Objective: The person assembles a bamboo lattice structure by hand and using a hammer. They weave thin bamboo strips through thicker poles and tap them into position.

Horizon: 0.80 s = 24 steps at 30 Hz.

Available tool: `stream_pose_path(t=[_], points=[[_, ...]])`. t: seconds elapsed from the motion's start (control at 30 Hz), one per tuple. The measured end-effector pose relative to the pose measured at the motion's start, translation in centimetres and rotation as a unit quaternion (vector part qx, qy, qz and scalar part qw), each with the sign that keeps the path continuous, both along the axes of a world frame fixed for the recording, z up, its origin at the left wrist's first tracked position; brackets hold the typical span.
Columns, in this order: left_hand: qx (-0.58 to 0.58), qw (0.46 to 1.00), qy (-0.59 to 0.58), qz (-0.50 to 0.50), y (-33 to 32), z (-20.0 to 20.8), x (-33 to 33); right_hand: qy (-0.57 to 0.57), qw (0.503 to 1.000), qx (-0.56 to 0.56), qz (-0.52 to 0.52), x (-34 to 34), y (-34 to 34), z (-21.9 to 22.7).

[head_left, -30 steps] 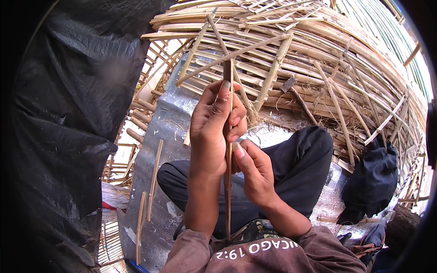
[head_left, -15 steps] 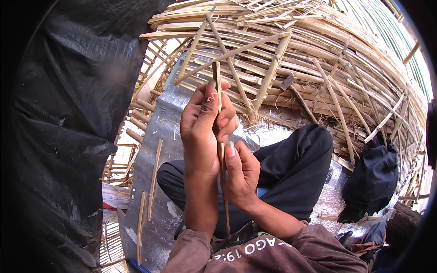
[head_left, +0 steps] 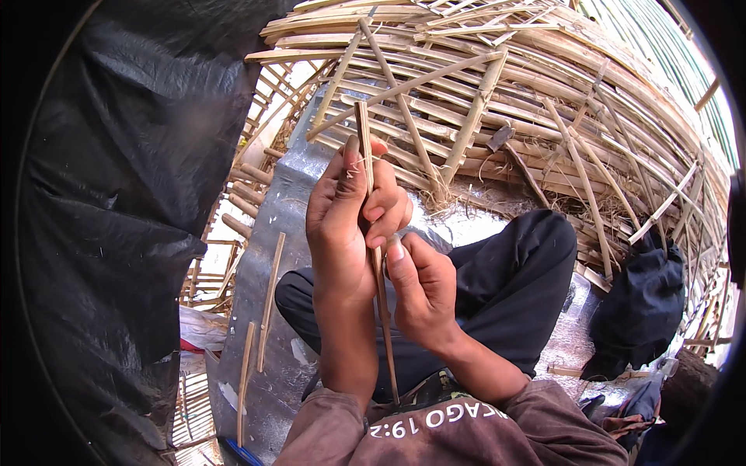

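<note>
A long thin bamboo strip [head_left: 384, 311] stands nearly upright in front of me, its lower end against my shirt. My left hand [head_left: 346, 198] is closed round its upper part, thumb along one side and fingers curled round the other. Pale thin shavings [head_left: 355, 165] cling by the left thumb. Just below, my right hand [head_left: 426, 291] is closed beside the strip, its thumb tip close to it. What the right fingers hold, if anything, is hidden.
Two loose bamboo strips [head_left: 270, 303] lie on the shiny grey sheet [head_left: 299, 210] at left. Split bamboo slats [head_left: 458, 109] spread ahead, with a hammer-like tool [head_left: 513, 151] leaning there. A black tarp [head_left: 116, 225] hangs at left; dark cloth [head_left: 637, 307] lies at right.
The bamboo strip's top end has tilted slightly left with my left hand. My right hand has shifted a little to the right, its thumb slightly farther from the strip.
</note>
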<state>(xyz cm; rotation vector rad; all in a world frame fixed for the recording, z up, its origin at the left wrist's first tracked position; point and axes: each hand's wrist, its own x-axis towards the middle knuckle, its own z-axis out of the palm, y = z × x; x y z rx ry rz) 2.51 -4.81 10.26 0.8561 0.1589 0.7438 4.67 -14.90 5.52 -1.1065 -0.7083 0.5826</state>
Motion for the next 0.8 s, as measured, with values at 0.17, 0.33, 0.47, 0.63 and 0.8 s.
stream_pose_path(t=[0.17, 0.33, 0.47, 0.63, 0.8], points=[[0.017, 0.999, 0.032, 0.012, -0.3, 0.2, 0.4, 0.025, 0.999, 0.004, -0.024, -0.7, 0.0, -0.2], [0.025, 0.999, 0.034, 0.019, -0.2, 0.2, 0.0, 0.029, 1.000, 0.004, -0.003, -0.8, -0.1, -0.3], [0.012, 1.000, 0.002, -0.002, -0.4, 0.7, -0.2, -0.169, 0.982, 0.080, -0.042, 1.0, 0.3, -1.5], [-0.027, 0.998, -0.023, -0.054, -0.1, 0.2, -0.2, -0.441, 0.863, 0.235, -0.066, 6.2, 2.2, -3.0], [-0.040, 0.986, -0.094, -0.135, 0.5, -0.2, 0.1, -0.548, 0.772, 0.315, -0.065, 9.0, 3.1, -2.9]])
